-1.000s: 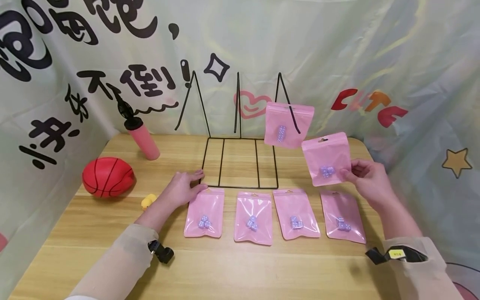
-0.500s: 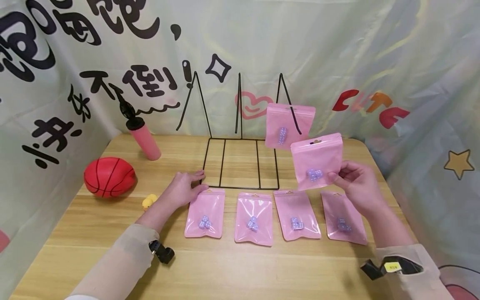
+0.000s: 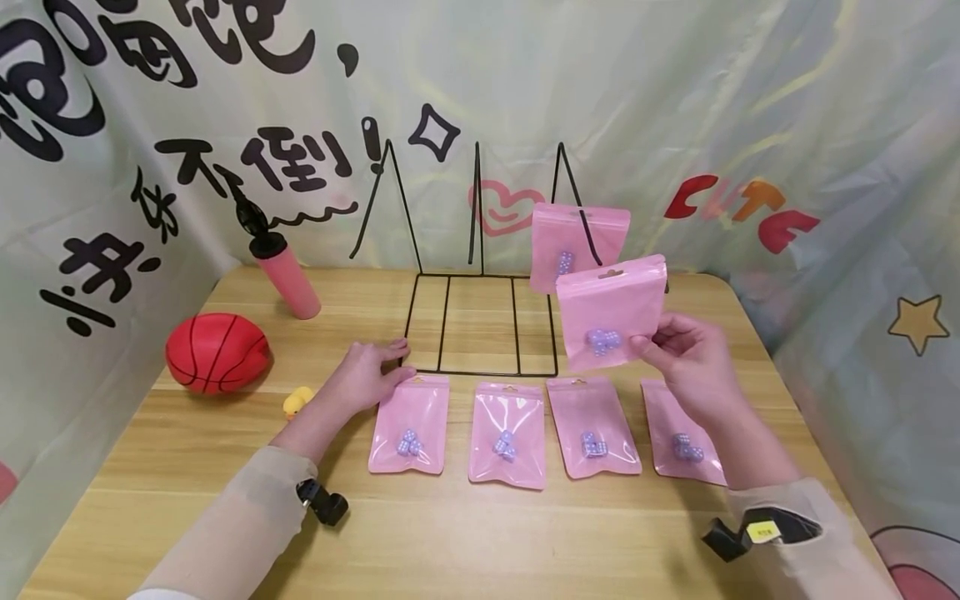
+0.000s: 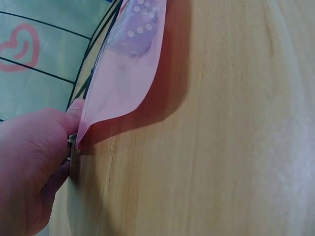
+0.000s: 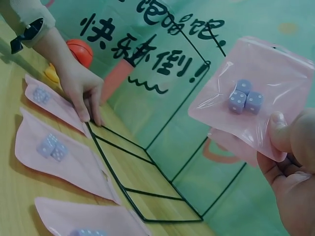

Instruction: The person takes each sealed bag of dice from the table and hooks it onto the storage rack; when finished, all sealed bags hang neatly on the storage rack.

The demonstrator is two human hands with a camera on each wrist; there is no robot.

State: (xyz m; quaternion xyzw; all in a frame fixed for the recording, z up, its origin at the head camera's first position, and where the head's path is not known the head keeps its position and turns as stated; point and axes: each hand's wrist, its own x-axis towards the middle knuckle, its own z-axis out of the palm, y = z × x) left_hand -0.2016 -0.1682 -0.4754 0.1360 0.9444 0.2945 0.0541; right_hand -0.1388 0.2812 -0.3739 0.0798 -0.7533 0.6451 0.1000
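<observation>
My right hand (image 3: 693, 362) pinches the lower right side of a pink zip bag (image 3: 611, 304) between thumb and fingers. Purple dice (image 5: 244, 98) show through its clear front in the right wrist view. The bag hovers before the front end of the right prong of a black wire rack (image 3: 517, 329). Another pink bag (image 3: 543, 218) hangs on that prong. My left hand (image 3: 366, 375) grips the rack's front left corner with thumb and fingers, beside a flat pink bag (image 3: 408, 425). In the left wrist view that bag's edge (image 4: 123, 83) partly hides the fingertips.
More dice bags lie in a row before the rack: a second bag (image 3: 507, 437), a third (image 3: 592, 429), and a fourth (image 3: 682, 433) partly under my right arm. A red ball (image 3: 217, 352), a yellow duck (image 3: 297, 402) and a pink pump (image 3: 288, 283) stand left.
My right hand has moved left with the pink zip bag, from right of the hanging bag to in front of it. My left hand stays at the rack's corner.
</observation>
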